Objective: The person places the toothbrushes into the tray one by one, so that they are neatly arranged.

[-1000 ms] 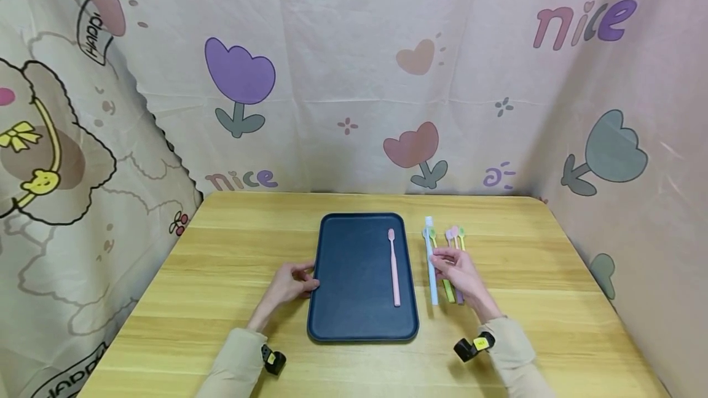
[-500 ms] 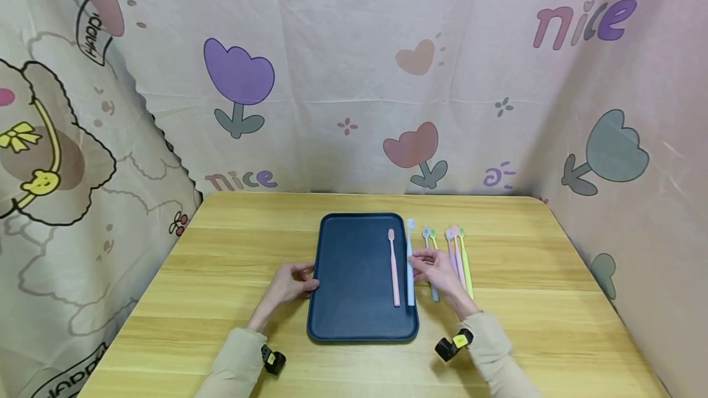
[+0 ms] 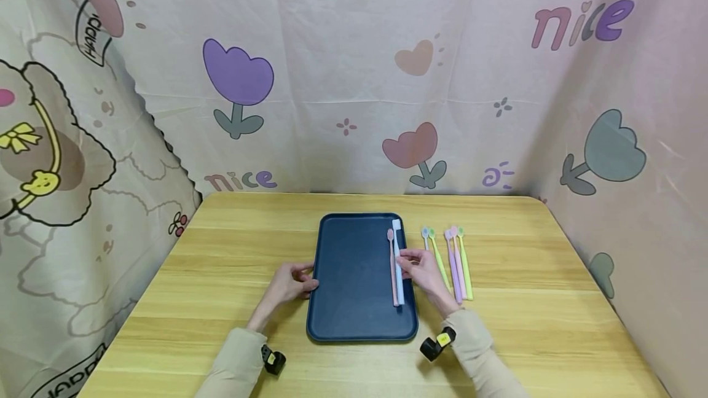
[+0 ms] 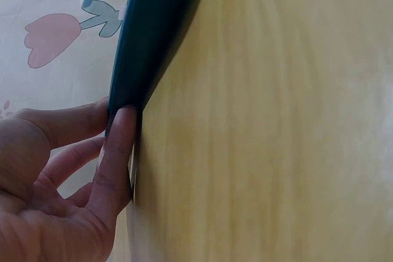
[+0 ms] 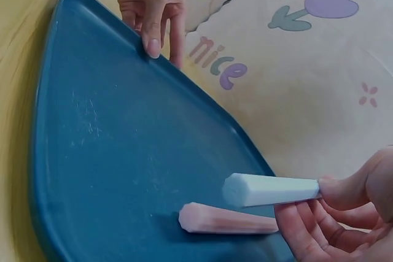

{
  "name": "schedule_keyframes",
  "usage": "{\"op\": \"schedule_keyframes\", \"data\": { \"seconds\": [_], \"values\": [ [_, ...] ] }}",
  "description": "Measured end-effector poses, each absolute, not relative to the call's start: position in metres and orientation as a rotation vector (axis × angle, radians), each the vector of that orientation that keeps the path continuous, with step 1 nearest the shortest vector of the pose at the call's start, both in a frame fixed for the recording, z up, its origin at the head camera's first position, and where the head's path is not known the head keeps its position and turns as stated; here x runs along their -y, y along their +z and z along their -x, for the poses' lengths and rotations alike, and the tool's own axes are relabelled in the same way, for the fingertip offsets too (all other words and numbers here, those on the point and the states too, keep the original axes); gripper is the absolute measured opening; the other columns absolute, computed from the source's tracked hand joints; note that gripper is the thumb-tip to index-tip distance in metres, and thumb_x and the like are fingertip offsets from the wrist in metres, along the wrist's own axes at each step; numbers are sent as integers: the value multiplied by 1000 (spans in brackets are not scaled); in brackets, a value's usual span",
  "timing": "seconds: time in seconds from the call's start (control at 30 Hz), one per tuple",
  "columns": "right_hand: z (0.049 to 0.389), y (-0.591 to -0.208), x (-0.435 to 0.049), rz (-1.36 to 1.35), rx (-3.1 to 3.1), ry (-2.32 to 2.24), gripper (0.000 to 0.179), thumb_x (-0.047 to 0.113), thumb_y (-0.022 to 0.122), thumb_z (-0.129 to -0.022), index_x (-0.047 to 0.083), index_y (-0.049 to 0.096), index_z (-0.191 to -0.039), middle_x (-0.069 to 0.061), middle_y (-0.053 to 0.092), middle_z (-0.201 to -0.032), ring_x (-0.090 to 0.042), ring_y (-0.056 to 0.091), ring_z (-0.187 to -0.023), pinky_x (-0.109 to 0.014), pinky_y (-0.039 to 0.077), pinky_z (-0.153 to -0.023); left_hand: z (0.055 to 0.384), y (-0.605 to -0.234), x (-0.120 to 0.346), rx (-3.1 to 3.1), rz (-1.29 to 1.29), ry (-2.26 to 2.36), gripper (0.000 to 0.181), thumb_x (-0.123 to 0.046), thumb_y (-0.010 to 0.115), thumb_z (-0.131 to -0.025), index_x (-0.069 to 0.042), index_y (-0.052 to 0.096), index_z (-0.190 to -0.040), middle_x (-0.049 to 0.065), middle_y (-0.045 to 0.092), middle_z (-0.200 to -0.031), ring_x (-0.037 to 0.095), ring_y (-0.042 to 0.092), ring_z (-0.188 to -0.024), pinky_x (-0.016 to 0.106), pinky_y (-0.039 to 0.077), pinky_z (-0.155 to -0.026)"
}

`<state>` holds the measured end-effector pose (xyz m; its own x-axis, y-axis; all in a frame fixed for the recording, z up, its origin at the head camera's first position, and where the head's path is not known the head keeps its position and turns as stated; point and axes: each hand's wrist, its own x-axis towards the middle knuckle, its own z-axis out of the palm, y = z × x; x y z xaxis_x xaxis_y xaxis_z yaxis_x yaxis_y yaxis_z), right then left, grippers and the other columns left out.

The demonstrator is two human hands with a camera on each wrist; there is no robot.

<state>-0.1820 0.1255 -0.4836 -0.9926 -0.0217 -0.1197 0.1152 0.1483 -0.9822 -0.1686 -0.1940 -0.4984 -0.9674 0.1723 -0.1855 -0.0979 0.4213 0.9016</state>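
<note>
A light blue toothbrush [image 3: 399, 275] is pinched in my right hand [image 3: 423, 272], over the right side of a dark blue tray [image 3: 354, 281]. Beside it a pink toothbrush [image 3: 393, 275] lies on the tray; in the right wrist view the blue handle [image 5: 270, 189] is raised above the pink one [image 5: 227, 219]. My left hand [image 3: 290, 281] holds the tray's left edge, thumb on the rim and fingers against the outer side, as the left wrist view shows with the hand [image 4: 80, 182] at the rim.
Right of the tray, several toothbrushes lie on the wooden table [image 3: 514, 324]: a green one [image 3: 439, 260], a purple one [image 3: 455, 269], a pink one [image 3: 460, 263], a yellow-green one [image 3: 466, 266] and a bluish one [image 3: 425, 233] partly behind my right hand. A patterned curtain [image 3: 332, 78] hangs behind the table.
My right hand has carried the light blue toothbrush leftward from beside the other toothbrushes to above the tray, close to the pink one. The left hand and tray stay put.
</note>
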Motion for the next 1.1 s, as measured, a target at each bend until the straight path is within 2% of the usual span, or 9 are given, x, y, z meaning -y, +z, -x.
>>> {"op": "schedule_keyframes", "data": {
  "seconds": [0.33,0.7,1.1],
  "values": [
    [187,-487,-116,-46,-2298,-1957,19,1,65,-94,-12,67,-108,-14,69,-86,-11,61,-62,-22,59,-58,169,-498,194,-2435,-62,1569,53,2,73,-88,13,55,-136,17,75,-85,10,68,-66,29,64,-62],
    [192,-491,-109,6,-2375,-1914,15,3,71,-90,-10,70,-97,-13,70,-76,-12,64,-56,-31,62,-58,168,-497,194,-2433,-54,1566,53,2,74,-87,13,55,-136,19,75,-88,12,70,-68,31,64,-63],
    [193,-494,-104,27,-2618,-1743,9,6,75,-87,-2,74,-84,-9,69,-69,-11,60,-51,-22,53,-50,167,-494,191,-2433,13,1557,53,1,75,-87,10,57,-136,17,75,-86,12,69,-67,30,64,-62]
  ]
}}
